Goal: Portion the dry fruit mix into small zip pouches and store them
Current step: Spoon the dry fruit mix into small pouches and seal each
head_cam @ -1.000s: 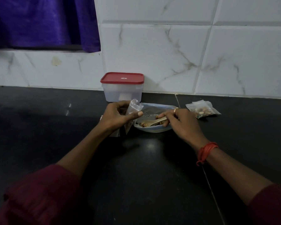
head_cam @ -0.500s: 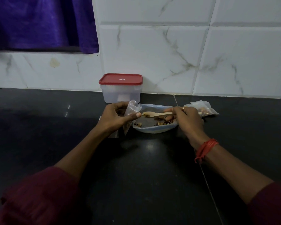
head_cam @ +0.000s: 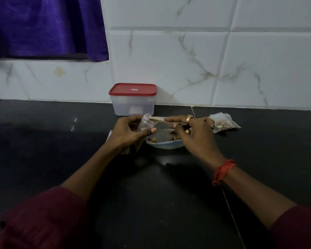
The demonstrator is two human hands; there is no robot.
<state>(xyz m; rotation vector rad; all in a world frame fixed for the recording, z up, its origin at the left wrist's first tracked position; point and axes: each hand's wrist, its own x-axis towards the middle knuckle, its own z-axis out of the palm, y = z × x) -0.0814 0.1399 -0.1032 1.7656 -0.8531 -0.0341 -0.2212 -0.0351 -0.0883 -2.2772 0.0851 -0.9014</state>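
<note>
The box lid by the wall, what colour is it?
Red, seen best in the head view: the lid sits on a clear box.

A red-lidded translucent plastic box (head_cam: 133, 103) blocks just behind the left hand (head_cam: 127, 134), and a filled clear pouch (head_cam: 223, 124) lies beside the right hand (head_cam: 198, 137). The black worktop (head_cam: 43, 141) is open nearer.

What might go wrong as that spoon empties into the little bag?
Pieces may slip off the spoon and miss the pouch, whose small mouth only the left hand holds open. The pouch sits at the left edge of the bowl, so strays could land on the dark counter.
</note>
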